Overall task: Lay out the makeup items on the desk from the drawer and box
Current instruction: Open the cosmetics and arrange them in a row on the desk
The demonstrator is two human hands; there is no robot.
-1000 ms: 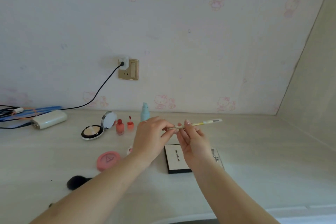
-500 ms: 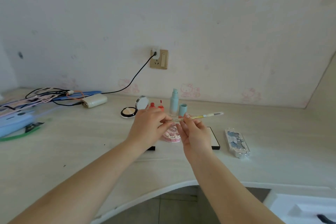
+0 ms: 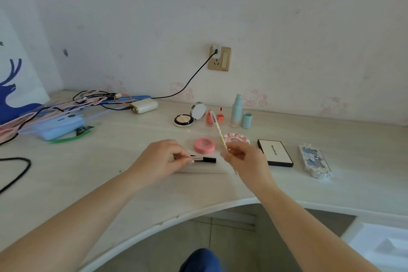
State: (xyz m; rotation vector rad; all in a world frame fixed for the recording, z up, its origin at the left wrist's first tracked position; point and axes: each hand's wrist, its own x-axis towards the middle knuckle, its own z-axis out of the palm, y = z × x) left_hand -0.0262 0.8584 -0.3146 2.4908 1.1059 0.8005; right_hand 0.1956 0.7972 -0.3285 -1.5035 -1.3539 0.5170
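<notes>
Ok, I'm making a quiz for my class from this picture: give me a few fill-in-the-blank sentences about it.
1. The right hand holds a thin yellow ____.
2. The left hand pinches a tube with a ____ cap.
3. The round pink compact lies ____ on the desk.
4. The charger cable plugs into the wall ____.

Missing: pencil; black; closed; socket

- Back row on the bench (image 3: 331, 187), left to right: open compact (image 3: 184, 119), two small bottles (image 3: 209, 119), tall bottle (image 3: 235, 111), cap (image 3: 246, 120).
- Nearer row: round compact (image 3: 204, 145), flower-shaped case (image 3: 236, 138), palette (image 3: 275, 152), lash tray (image 3: 314, 160) rightmost.
- Cables (image 3: 92, 99) lie far left.
</notes>
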